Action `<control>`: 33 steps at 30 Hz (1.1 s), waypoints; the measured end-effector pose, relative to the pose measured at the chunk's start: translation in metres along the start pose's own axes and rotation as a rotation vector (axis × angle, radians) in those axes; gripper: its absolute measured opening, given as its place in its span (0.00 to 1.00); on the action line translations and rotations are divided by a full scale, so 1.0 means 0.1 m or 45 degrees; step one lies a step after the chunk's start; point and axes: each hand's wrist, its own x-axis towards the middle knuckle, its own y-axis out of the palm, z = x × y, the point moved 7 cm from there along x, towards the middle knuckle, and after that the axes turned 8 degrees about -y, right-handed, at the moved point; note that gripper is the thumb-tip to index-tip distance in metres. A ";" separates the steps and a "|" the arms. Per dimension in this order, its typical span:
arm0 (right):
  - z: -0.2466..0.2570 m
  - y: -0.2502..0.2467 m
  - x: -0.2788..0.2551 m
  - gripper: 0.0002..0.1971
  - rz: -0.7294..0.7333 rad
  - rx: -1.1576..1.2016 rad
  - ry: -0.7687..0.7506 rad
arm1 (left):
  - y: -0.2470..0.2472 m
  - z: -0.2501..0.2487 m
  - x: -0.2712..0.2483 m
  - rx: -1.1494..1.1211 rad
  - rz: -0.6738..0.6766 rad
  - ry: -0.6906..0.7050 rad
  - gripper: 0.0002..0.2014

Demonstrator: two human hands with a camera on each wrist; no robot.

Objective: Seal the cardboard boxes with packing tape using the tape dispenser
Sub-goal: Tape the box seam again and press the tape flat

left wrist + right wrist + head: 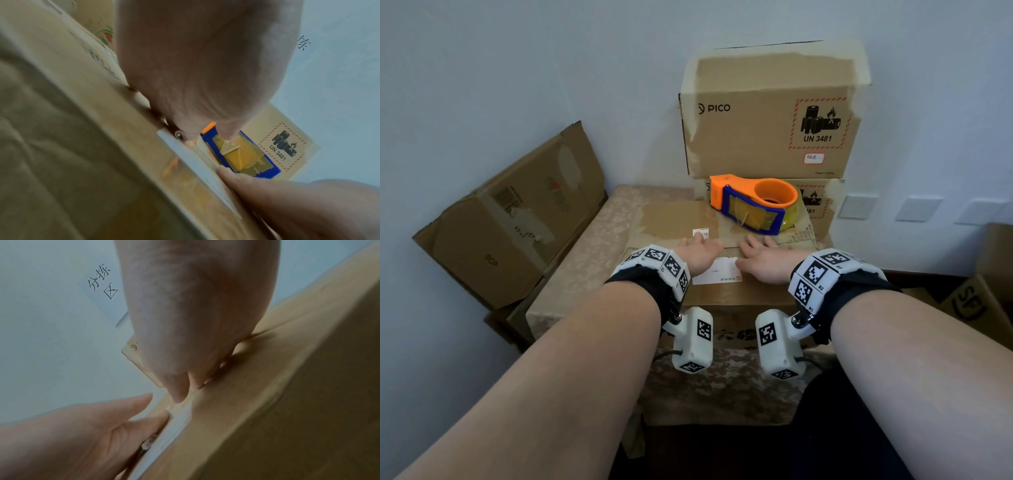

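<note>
A brown cardboard box (726, 299) with a white shipping label (717, 275) stands on the cloth-covered table. My left hand (700, 251) and right hand (763, 262) lie side by side, palms down, on its top flaps, fingers straight along the seam. An orange and blue tape dispenser (753, 202) lies on the far part of the box top, just beyond my fingertips, untouched. The left wrist view shows the dispenser (242, 154) past my palm, with yellowish tape on its blue plate. In the right wrist view my right hand (195, 313) presses the flap beside the left hand (82, 434).
Two PICO cartons (770, 126) are stacked against the wall right behind the dispenser. A worn cardboard box (517, 219) leans at the left of the table (592, 267). Another carton (969, 305) sits low at the right. Wall sockets (856, 205) are on the right wall.
</note>
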 end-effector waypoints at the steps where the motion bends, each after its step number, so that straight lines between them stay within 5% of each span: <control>1: -0.03 0.00 -0.02 0.30 0.005 -0.012 0.020 | -0.02 0.02 -0.02 -0.039 -0.015 -0.021 0.22; 17: -0.33 -0.07 -0.29 0.36 -0.197 0.100 0.348 | -0.21 0.38 -0.26 0.050 -0.103 -0.193 0.23; 21: -0.38 -0.06 -0.27 0.39 -0.197 0.138 0.411 | -0.19 0.65 0.00 -0.181 -0.146 -0.248 0.32; 24: -0.36 -0.07 -0.27 0.39 -0.190 0.137 0.427 | -0.18 0.79 0.11 -0.332 -0.141 -0.264 0.49; 28: -0.36 -0.08 -0.25 0.40 -0.206 0.132 0.474 | -0.26 0.90 -0.04 -0.369 -0.132 -0.210 0.30; 33: -0.33 -0.08 -0.23 0.41 -0.214 0.112 0.555 | -0.27 1.11 0.00 -0.538 -0.109 -0.179 0.31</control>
